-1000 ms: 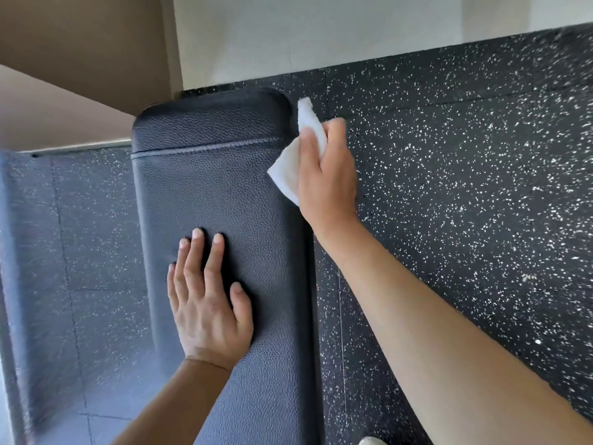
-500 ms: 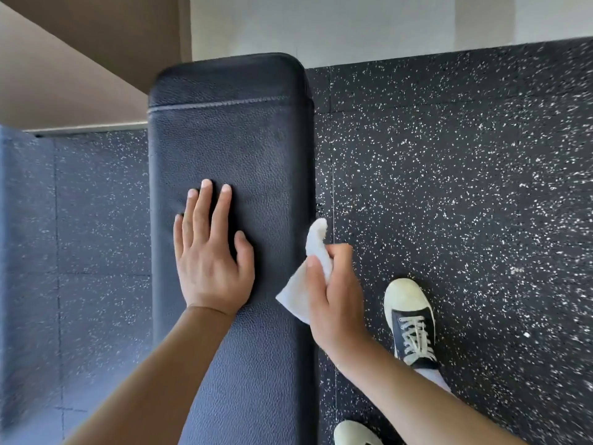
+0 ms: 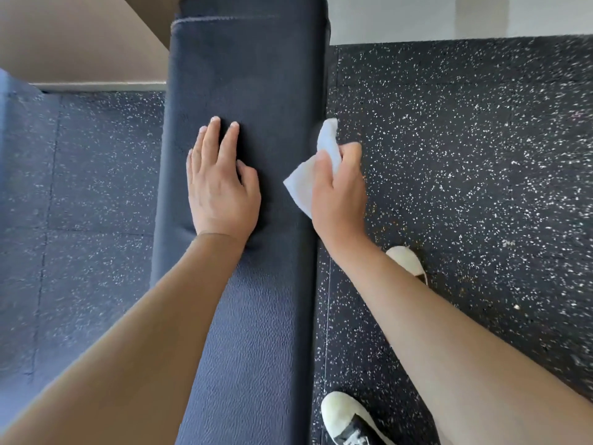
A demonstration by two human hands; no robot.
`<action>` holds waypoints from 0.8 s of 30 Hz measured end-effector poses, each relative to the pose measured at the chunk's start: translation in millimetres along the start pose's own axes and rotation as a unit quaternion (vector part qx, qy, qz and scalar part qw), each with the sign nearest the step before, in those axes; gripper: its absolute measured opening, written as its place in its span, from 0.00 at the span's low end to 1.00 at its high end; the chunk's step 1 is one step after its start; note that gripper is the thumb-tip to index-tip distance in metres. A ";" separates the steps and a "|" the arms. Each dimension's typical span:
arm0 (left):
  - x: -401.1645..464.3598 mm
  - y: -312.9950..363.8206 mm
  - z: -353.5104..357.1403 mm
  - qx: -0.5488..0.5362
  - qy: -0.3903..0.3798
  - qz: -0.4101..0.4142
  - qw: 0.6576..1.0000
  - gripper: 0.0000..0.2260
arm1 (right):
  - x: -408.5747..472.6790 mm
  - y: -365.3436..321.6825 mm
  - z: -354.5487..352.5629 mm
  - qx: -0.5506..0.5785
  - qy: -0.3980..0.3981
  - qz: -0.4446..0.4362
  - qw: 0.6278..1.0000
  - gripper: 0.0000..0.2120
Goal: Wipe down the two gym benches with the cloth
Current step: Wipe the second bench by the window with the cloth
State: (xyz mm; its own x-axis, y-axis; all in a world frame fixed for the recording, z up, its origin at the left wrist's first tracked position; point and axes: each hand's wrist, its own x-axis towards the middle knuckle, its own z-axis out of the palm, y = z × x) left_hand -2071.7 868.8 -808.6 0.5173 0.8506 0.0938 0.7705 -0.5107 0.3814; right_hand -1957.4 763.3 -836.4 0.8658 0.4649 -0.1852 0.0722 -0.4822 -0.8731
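Head view: right hand grips cloth against bench.

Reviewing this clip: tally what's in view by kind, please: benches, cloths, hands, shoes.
Benches: 1, the dark padded bench
Cloths: 1, the white cloth
Hands: 2, left hand flat on the bench top, right hand gripping the cloth at the bench's right edge
Shoes: 2, near shoe, far shoe, on the speckled floor
Total: 6
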 end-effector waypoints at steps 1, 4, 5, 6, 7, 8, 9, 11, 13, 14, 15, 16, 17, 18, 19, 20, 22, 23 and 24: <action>-15.5 -0.8 -2.8 0.003 -0.004 -0.002 1.000 0.25 | -20.1 5.3 -4.0 -0.011 -0.004 -0.006 1.000 0.08; -75.4 -7.4 -13.8 0.007 -0.035 0.007 0.999 0.26 | -86.5 21.8 -19.1 -0.024 -0.023 -0.024 0.999 0.08; -97.3 -11.1 -18.0 0.009 -0.045 0.011 0.999 0.27 | -109.5 28.5 -24.5 -0.024 -0.028 -0.026 0.999 0.08; -119.0 -15.2 -21.7 0.011 -0.051 0.015 0.999 0.27 | -132.6 35.0 -29.7 -0.024 -0.032 -0.024 0.999 0.08; -140.1 -19.4 -24.8 0.015 -0.055 0.017 0.998 0.28 | -155.5 41.5 -34.5 -0.023 -0.038 -0.019 0.999 0.08; -161.3 -23.4 -27.7 0.019 -0.059 0.017 0.998 0.28 | -177.7 47.4 -39.0 -0.021 -0.046 -0.013 0.999 0.07; -182.2 -26.7 -30.4 0.022 -0.063 0.014 0.998 0.28 | -197.8 52.7 -43.4 -0.018 -0.056 -0.008 0.998 0.07; -223.9 -34.5 -36.8 0.032 -0.071 0.015 0.997 0.28 | -228.7 59.4 -52.0 -0.010 -0.073 0.000 0.997 0.07; -262.2 -42.8 -43.9 0.045 -0.083 0.032 0.995 0.29 | -240.1 64.6 -60.3 -0.007 -0.091 0.008 0.996 0.08; -276.3 -46.0 -47.9 0.050 -0.088 0.041 0.994 0.29 | -235.6 65.2 -62.2 -0.009 -0.098 0.006 0.995 0.08; -285.4 -48.8 -51.3 0.055 -0.091 0.047 0.993 0.29 | -225.2 63.7 -61.1 -0.011 -0.099 0.001 0.995 0.08; -289.8 -50.4 -53.1 0.057 -0.091 0.047 0.993 0.30 | -210.1 60.7 -57.6 -0.011 -0.093 -0.003 0.996 0.08; -290.4 -50.6 -53.4 0.054 -0.089 0.042 0.994 0.30 | -190.1 55.9 -51.8 -0.009 -0.082 -0.003 0.997 0.09; -289.7 -49.4 -53.2 0.052 -0.087 0.035 0.994 0.30 | -167.7 49.6 -44.7 -0.009 -0.067 0.001 0.998 0.10; -288.7 -47.5 -52.9 0.050 -0.086 0.031 0.995 0.30 | -145.9 43.5 -37.0 -0.009 -0.049 0.010 0.999 0.11; -287.9 -46.0 -52.6 0.050 -0.086 0.031 0.995 0.30 | -127.0 37.4 -29.9 -0.009 -0.028 0.020 0.999 0.11; -288.5 -45.8 -53.4 0.049 -0.082 0.034 0.995 0.30 | -108.3 31.0 -19.9 -0.014 0.006 0.036 0.999 0.11; -289.1 -46.4 -53.4 0.049 -0.080 0.034 0.995 0.30 | -110.6 31.1 -18.0 -0.019 0.017 0.037 0.999 0.10; -289.9 -47.0 -53.1 0.050 -0.078 0.034 0.995 0.30 | -120.1 33.3 -18.9 -0.023 0.022 0.033 0.999 0.10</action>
State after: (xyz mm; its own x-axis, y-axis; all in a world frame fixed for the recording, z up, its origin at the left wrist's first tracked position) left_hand -2277.7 652.9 -804.9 0.6154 0.7876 -0.0308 0.7607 -0.5832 0.2851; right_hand -2049.6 677.4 -834.7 0.8903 0.3986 -0.2203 0.0369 -0.5453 -0.8374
